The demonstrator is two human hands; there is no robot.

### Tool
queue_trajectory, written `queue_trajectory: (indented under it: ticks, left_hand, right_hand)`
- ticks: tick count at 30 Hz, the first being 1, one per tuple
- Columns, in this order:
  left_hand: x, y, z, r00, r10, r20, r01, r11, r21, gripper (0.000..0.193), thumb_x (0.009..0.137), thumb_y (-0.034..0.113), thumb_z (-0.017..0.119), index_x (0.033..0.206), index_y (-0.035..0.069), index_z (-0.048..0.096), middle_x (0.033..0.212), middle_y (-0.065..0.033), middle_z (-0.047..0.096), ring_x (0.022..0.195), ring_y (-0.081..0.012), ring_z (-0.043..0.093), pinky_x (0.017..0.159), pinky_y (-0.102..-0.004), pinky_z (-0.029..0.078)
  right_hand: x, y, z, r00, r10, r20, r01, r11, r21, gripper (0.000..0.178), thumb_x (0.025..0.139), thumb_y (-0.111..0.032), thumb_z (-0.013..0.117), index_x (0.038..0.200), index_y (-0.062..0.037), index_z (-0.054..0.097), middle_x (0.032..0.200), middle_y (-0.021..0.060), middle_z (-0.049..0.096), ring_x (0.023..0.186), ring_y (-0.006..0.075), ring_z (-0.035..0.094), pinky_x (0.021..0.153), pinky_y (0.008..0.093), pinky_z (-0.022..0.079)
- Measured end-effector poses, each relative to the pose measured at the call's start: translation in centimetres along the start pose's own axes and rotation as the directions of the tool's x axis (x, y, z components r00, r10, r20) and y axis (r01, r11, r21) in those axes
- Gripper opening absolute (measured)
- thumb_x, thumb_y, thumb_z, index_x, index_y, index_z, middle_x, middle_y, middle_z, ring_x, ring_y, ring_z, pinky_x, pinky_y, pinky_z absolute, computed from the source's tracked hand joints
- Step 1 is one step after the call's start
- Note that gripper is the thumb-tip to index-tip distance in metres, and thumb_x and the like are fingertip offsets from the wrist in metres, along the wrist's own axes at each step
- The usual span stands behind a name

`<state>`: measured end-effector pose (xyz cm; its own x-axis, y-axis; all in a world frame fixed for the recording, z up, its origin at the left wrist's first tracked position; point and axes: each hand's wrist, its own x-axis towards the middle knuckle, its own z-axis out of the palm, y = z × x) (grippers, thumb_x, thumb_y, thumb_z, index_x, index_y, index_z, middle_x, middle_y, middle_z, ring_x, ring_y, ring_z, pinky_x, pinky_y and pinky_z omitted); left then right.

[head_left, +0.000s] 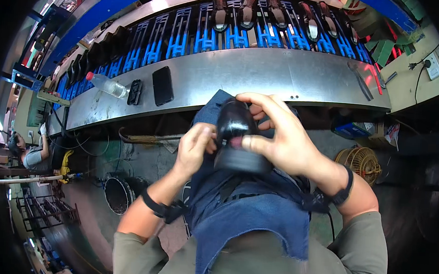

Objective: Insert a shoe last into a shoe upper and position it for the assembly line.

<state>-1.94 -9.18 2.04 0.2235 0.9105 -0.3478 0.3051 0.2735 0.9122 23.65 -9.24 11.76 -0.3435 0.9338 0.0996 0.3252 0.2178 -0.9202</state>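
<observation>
A glossy black shoe point(236, 119) is over my lap, its rounded end towards the bench and its near part blurred. My right hand point(285, 133) grips it from the right, fingers around the far end and thumb by a dark reddish patch on the shoe. At the shoe's left edge is my left hand point(193, 148), its thumb and fingers pressed together. Whether those fingertips pinch the shoe or some small part of it is hidden. A dark blue apron point(255, 214) lies under the shoe.
Across the front runs a metal bench point(243, 70) with a black phone point(163, 86), a small black object point(135, 92) and a clear bottle point(107, 85). Behind it, blue racks point(177, 44) carry several shoes point(248, 10). Pliers-like tools point(361, 81) lie right. Another person point(35, 153) is far left.
</observation>
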Motion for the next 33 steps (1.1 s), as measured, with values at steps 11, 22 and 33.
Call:
queue_trajectory:
  ticks: [11,22,33]
  left_hand:
    - [11.0,-0.1,3.9,0.986,-0.046,0.159,0.146,0.692,-0.707,0.02,0.099,0.025,0.067,0.098,0.006,0.066,0.101,-0.0032,0.068,0.086,-0.0123,0.062,0.084,-0.0286,0.049]
    - [0.5,0.3,5.8,0.455,0.646,0.613,-0.878,0.439,0.19,0.015,0.08,0.02,0.063,0.092,0.012,0.061,0.094,-0.0007,0.054,0.096,-0.0175,0.054,0.09,-0.0366,0.041]
    - [8.4,0.3,1.9,0.887,0.433,0.159,-0.381,0.882,-0.278,0.038,0.08,0.012,0.086,0.107,0.0,0.062,0.098,-0.014,0.06,0.084,-0.0243,0.058,0.072,-0.034,0.047]
  right_hand:
    - [7.6,14.8,0.2,0.865,0.425,0.268,-0.502,0.721,0.477,0.042,0.102,-0.041,0.061,0.12,-0.0044,0.067,0.111,0.0025,0.068,0.099,0.0096,0.06,0.088,0.0307,0.048]
    - [-2.2,10.5,-1.8,0.673,-0.379,0.636,0.582,0.801,-0.139,0.013,0.075,-0.021,0.06,0.084,-0.0131,0.056,0.083,0.0014,0.047,0.085,0.0204,0.053,0.08,0.0352,0.044]
    - [7.5,12.4,-2.2,0.945,-0.03,0.325,-0.01,0.993,0.121,0.04,0.08,-0.017,0.084,0.104,-0.0024,0.056,0.1,0.0128,0.057,0.086,0.0306,0.057,0.074,0.0407,0.048]
